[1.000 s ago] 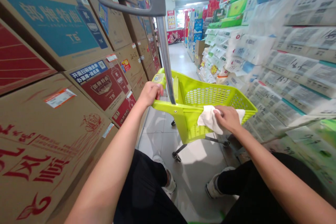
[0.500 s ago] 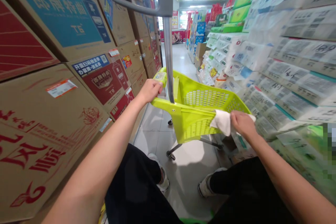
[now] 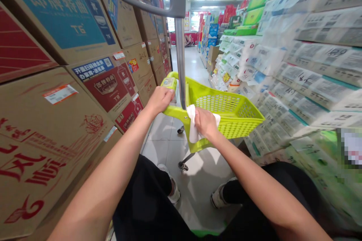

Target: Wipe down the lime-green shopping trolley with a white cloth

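A lime-green shopping cart with a perforated basket stands in front of my knees. At its left end, my left hand is closed around the green rim, just beside a labelled green block. My right hand grips a white cloth and presses it over the basket's near rim, close to the upright metal pole. Part of the cloth sticks out on the right of the fingers. A grey loop handle tops the pole.
Stacked cardboard cartons line the left side. Piles of wrapped paper packs rise on the right, near my right arm. A tiled floor runs between them toward a far display. One cart caster is near my shoes.
My right hand has slid the cloth leftward along the near rim, from the basket's right corner to beside the pole. My left hand stays on the rim.
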`<state>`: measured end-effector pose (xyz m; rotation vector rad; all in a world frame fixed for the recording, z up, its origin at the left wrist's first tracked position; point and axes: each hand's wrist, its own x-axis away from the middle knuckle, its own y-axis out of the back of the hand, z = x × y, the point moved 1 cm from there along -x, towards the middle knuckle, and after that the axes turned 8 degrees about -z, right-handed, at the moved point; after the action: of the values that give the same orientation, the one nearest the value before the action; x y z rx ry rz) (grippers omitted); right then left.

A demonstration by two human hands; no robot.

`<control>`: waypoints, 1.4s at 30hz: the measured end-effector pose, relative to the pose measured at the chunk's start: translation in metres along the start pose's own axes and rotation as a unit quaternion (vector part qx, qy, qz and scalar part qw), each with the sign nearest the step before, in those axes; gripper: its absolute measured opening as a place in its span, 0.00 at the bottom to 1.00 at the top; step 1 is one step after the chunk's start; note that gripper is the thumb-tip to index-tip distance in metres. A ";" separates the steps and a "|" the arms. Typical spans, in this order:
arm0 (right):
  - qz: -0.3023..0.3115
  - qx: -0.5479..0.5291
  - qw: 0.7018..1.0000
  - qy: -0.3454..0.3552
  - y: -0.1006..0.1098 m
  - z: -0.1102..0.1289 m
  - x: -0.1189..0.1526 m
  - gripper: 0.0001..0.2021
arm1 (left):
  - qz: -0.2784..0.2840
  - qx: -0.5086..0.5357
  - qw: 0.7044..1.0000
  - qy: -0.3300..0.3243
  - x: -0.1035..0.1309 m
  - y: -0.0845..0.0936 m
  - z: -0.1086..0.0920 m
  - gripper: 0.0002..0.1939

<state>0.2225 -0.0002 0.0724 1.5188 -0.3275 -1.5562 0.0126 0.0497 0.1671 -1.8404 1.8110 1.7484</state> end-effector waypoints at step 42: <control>0.043 0.034 0.998 -0.001 0.001 -0.049 0.001 0.22 | -0.205 0.061 0.977 0.020 0.011 -0.011 0.015 0.13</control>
<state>0.2674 0.0180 0.0628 1.5357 -0.4460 -1.4916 0.0069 0.0556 0.1468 -2.0265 1.3809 1.4309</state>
